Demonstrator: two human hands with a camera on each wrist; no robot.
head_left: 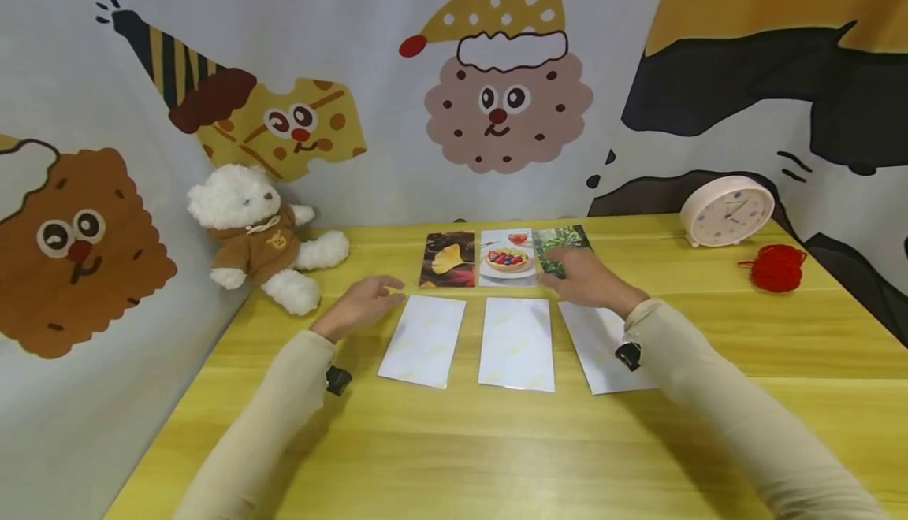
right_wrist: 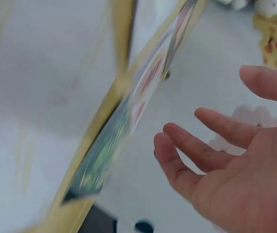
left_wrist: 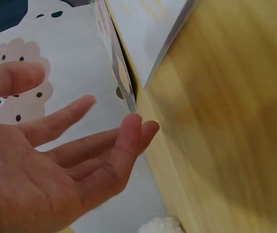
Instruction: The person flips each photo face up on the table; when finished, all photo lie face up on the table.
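Observation:
In the head view, three picture cards lie in a row: a ginkgo leaf card (head_left: 447, 260), a fruit tart card (head_left: 507, 260) and a green plant card (head_left: 576, 235). Nearer the person are three white cards, the left one (head_left: 423, 340), the middle one (head_left: 516, 344) and the right one (head_left: 599, 358). My left hand (head_left: 360, 305) hovers just left of the cards, fingers spread and holding nothing. My right hand (head_left: 585, 277) overlaps the plant card and the right white card. In the right wrist view, its loosely bent fingers (right_wrist: 182, 167) are apart from the cards and grip nothing.
On the left of the wooden table (head_left: 454, 457) sits a white teddy bear (head_left: 262, 244) in a brown hoodie. A pink clock (head_left: 728, 213) and a ball of red yarn (head_left: 776, 269) are at the back right. A cartoon-printed curtain (head_left: 397, 134) hangs behind.

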